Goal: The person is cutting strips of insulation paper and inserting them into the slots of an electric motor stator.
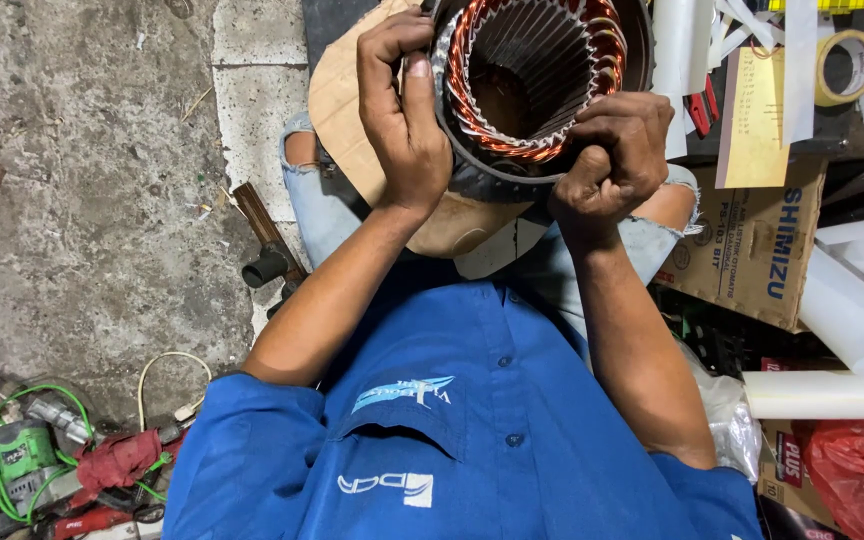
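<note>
Your left hand (pixel 407 110) and right hand (pixel 617 150) both grip the stator (pixel 532 90) rim — boxes crowd right, bare floor (pixel 102 200) left.

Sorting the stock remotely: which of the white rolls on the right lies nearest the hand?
The upper white roll, slanting beside the cardboard box; it lies closer to the right hand than the level roll beneath it.

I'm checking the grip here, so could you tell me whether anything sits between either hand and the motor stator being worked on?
Nothing visible does. The left hand grips the rim of the motor stator directly, fingers curled over its copper windings. The right hand is closed against the lower rim. Whether it pinches something small there cannot be told.
</note>
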